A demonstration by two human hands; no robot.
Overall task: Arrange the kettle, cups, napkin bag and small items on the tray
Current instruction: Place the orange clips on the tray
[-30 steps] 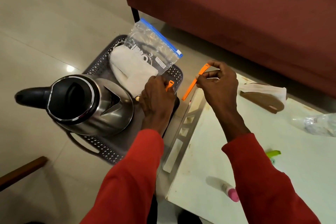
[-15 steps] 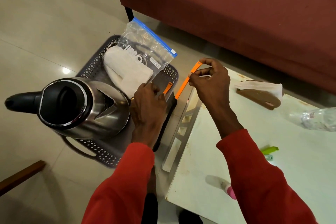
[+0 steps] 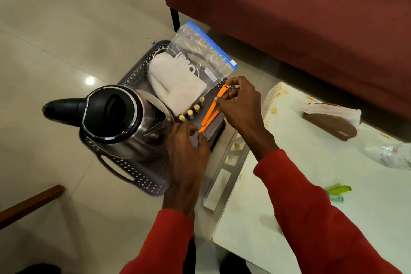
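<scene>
A dark perforated tray (image 3: 138,177) sits on the floor. On it stand a steel kettle (image 3: 124,122) with a black lid, a zip bag of white napkins (image 3: 195,66) and several batteries (image 3: 192,109) in a row. Two orange clips lie side by side at the tray's right edge. My right hand (image 3: 240,104) pinches the top of the longer orange clip (image 3: 211,109). My left hand (image 3: 186,151) pinches the lower end of the shorter orange clip (image 3: 208,123), right beside the kettle. No cups are in view.
A white table (image 3: 311,196) stands right of the tray, holding a brown napkin holder (image 3: 329,122), a green clip (image 3: 339,189) and a crumpled plastic bag (image 3: 391,155). A metal rack (image 3: 222,180) leans between tray and table. A red sofa (image 3: 289,6) is behind.
My right hand has carried its orange clip left from over the table edge down onto the tray. My left hand has drawn back toward me, uncovering the row of batteries.
</scene>
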